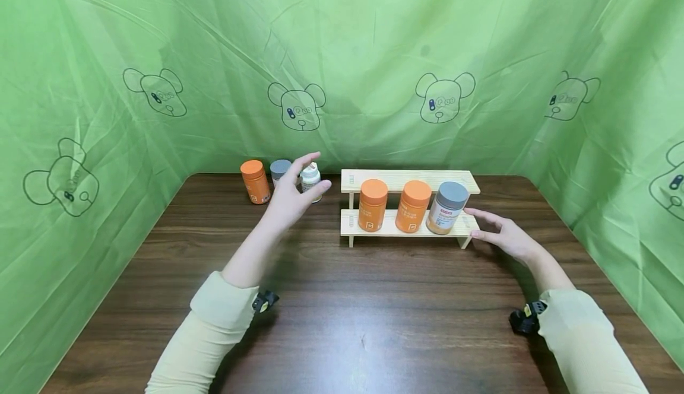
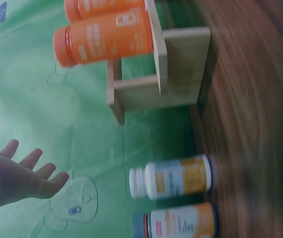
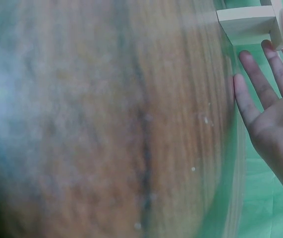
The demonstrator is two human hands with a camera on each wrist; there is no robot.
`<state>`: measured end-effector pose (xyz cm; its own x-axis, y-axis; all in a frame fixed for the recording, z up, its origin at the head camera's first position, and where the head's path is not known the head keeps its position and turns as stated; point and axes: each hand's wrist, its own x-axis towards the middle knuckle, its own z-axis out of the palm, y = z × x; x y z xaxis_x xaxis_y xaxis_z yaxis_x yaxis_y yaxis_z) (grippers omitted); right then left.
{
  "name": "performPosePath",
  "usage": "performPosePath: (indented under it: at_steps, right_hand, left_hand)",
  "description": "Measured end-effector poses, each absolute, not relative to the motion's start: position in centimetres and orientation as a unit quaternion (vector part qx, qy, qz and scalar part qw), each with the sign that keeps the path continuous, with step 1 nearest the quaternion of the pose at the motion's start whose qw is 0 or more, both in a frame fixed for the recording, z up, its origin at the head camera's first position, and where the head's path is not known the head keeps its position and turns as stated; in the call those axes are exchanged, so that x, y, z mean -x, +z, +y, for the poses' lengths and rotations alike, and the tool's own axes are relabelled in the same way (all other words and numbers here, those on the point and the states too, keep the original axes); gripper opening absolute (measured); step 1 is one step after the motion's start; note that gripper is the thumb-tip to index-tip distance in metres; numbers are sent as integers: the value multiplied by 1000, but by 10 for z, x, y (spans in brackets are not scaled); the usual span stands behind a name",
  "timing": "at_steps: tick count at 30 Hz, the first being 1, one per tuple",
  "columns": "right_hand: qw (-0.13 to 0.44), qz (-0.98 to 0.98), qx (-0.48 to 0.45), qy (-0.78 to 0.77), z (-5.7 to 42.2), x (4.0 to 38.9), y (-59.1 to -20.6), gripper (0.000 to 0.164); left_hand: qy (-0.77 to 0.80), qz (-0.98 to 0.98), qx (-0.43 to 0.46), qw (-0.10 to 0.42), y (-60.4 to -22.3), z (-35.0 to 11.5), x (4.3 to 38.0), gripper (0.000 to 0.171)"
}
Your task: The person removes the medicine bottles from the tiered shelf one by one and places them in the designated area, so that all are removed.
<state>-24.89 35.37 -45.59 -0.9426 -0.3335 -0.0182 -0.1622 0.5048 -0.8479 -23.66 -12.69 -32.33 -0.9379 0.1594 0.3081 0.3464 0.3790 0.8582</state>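
Note:
My left hand (image 1: 288,198), fingers spread and thumb apart, hovers by a white bottle (image 1: 310,181) at the back of the table and holds nothing. In the left wrist view that white bottle (image 2: 171,177) stands apart from the fingers (image 2: 30,158). My right hand (image 1: 504,237) is at the right end of a two-step wooden rack (image 1: 408,180), fingertips right at the lower step's edge, fingers mostly straight. On the lower step stand two orange bottles, the left one (image 1: 372,206) and the middle one (image 1: 413,207), and a grey-capped bottle (image 1: 447,208).
Left of the white bottle stand another grey-capped bottle (image 1: 280,169), partly hidden by my left hand, and another orange bottle (image 1: 255,182). A green curtain (image 1: 369,73) surrounds the dark wooden table (image 1: 363,299) at the back and sides.

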Motion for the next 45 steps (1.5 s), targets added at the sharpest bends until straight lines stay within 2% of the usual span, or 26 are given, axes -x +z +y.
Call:
performPosePath:
  at_steps: [13,22,32,39,45]
  right_hand:
    - [79,867,134,-473,358,252,-464,56]
    - [79,867,128,-475,357,253,-463,57]
    - [83,868,132,-471,357,253,-464,58]
    - [82,867,133,-474,357,252,-464,57]
    - [84,863,142,-477,356,251,-461,59]
  left_hand:
    - [-562,-793,218,89,-344,-85,235,59]
    - [-592,-771,227,54,-337,-65,219,56]
    - [-601,-765,231,30,-353,-52,227,47]
    - [-608,-759,227,44,-385,-49,250,44]
    - [-600,-764,229,65,-390,-49,255,39]
